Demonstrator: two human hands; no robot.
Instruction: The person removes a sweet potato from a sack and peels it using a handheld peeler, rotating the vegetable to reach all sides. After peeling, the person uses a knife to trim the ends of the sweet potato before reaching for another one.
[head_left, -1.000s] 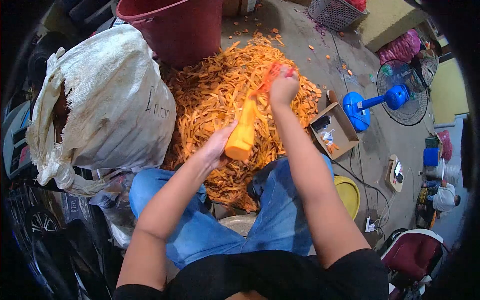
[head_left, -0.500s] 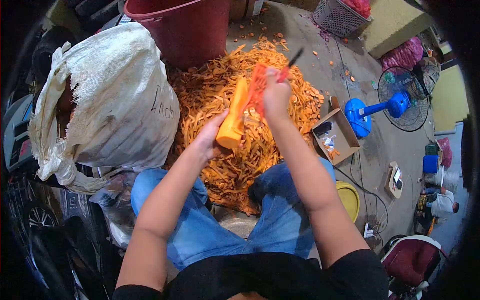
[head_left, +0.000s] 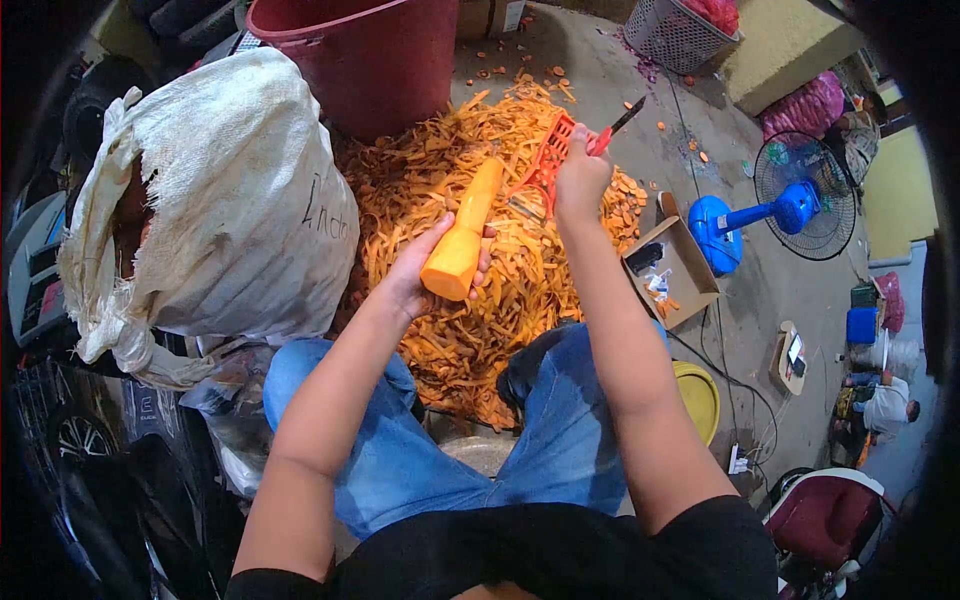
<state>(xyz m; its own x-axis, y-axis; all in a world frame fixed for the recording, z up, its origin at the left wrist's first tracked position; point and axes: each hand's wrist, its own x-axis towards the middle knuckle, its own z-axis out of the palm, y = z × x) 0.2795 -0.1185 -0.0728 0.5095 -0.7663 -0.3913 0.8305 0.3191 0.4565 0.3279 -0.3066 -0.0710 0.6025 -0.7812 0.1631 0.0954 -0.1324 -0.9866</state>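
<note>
A thick peeled carrot (head_left: pixel 472 225), smooth and bright orange, is in my left hand (head_left: pixel 412 270). Its cut wide end faces me and its narrower end tilts up and away. To the right, my right hand (head_left: pixel 582 185) grips a red peeler (head_left: pixel 549 162) with a slotted frame. From the same hand sticks out a small knife (head_left: pixel 622 120) with a red handle and dark blade, pointing up and right. The peeler is a short way from the carrot, not touching it. Below both hands spreads a big heap of carrot peelings (head_left: pixel 440 345).
A white woven sack (head_left: pixel 240 200) stands at left, beside a large red tub (head_left: pixel 360 70). At right are a cardboard box (head_left: pixel 690 270), a blue fan (head_left: pixel 745 220), a yellow basin (head_left: pixel 698 400) and cables. A person (head_left: pixel 885 405) is far right.
My right hand has drawn the peeler off the carrot, moving slightly right. The carrot has turned a little in my left hand and sits slightly lower left.
</note>
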